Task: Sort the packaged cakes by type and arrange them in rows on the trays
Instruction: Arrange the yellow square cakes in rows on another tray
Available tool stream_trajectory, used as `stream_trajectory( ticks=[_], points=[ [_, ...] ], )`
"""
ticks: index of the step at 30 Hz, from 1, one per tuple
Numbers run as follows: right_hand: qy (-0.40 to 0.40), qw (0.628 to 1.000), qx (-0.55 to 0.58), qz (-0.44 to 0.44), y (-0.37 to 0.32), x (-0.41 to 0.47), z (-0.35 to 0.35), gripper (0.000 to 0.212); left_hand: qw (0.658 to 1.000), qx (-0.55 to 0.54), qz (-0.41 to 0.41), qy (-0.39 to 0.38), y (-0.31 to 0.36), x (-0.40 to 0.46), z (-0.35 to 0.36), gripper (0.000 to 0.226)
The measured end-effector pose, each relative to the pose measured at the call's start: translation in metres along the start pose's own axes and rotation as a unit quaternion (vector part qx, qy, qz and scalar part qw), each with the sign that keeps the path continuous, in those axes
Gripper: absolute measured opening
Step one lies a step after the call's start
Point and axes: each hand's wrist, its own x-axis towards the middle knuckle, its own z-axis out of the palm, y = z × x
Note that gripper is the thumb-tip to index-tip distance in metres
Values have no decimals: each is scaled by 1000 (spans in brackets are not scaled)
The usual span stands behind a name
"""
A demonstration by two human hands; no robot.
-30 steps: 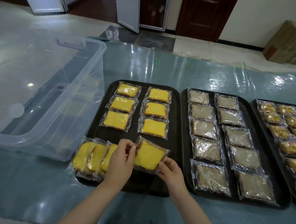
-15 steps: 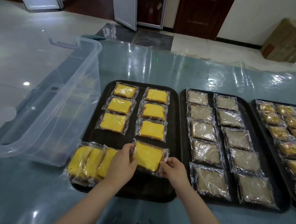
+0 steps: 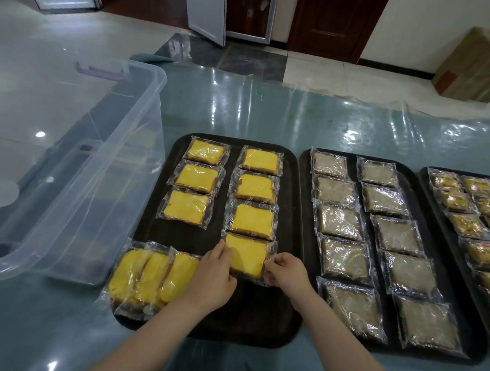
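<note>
Yellow cake pkt (image 3: 246, 254) lies 4th in the rt column of the left tray (image 3: 281, 316), touching the pkt above. Left hand (image 3: 209, 280) pinches its left edge, right hand (image 3: 285, 274) its right edge — stack of three yellow pkts (image 3: 149, 280) at tray's near-left corner.

Work surface is a table (image 3: 299, 114) covered in glossy blue-green plastic sheeting, showing bright reflected light patches. Floor (image 3: 40, 43) beyond is pale polished tile with a dark tiled section near a dark wooden door (image 3: 331, 21) and an open white-framed door (image 3: 206, 8). Wall (image 3: 414, 26) at far right is off-white with dark skirting; a wrapped cardboard box (image 3: 477, 64) stands on the floor against it.
</note>
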Motion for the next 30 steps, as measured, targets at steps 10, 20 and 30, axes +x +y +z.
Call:
stream_trajectory(
  ticks=[10,20,30],
  points=[
    [38,991,-127,-21,-2,12,1,7,996,90,15,-9,-2,9,6,70],
    [77,957,-273,-61,-2,8,-2,31,996,86,8,-21,-2,9,7,75],
    [84,949,-260,-159,-5,-18,8,26,997,74,27,25,-10,5,-2,70]
  ],
)
